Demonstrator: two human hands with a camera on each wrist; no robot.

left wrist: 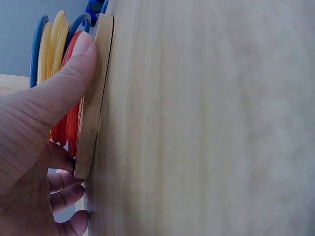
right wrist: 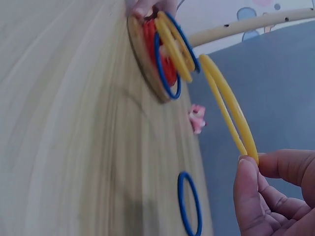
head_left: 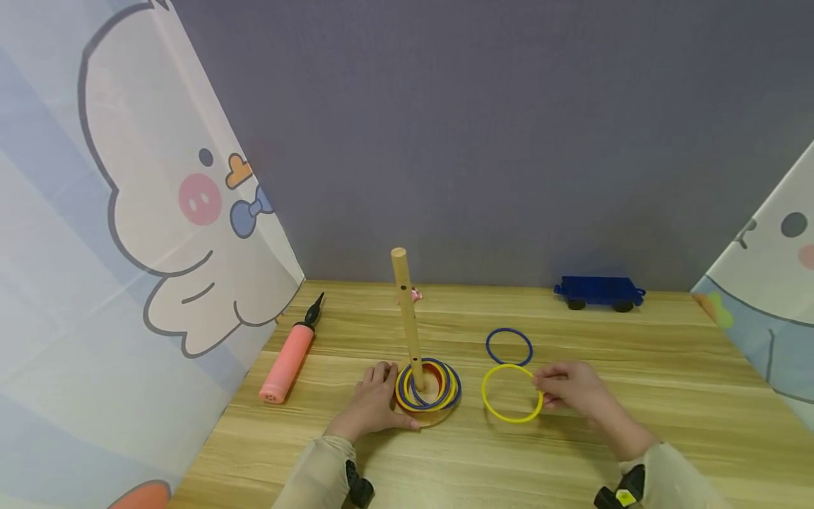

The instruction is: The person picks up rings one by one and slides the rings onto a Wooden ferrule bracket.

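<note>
A ring toss stand has an upright wooden peg (head_left: 407,311) on a round wooden base (left wrist: 93,108). Blue, yellow and red rings (head_left: 448,387) lie stacked around the peg's foot. My left hand (head_left: 375,403) holds the base from its left side, thumb in front and fingers behind. Between thumb and fingertips, my right hand (head_left: 572,389) pinches a yellow ring (right wrist: 231,108) by its edge. That ring is raised over the table, to the right of the stand. Behind it on the table lies a loose blue ring (head_left: 509,346).
A pink hand pump (head_left: 287,362) with a black nozzle lies on the wooden table (head_left: 458,466) at the left. Against the grey back panel stands a blue toy wagon (head_left: 600,291). A small pink figure (right wrist: 197,119) sits behind the peg.
</note>
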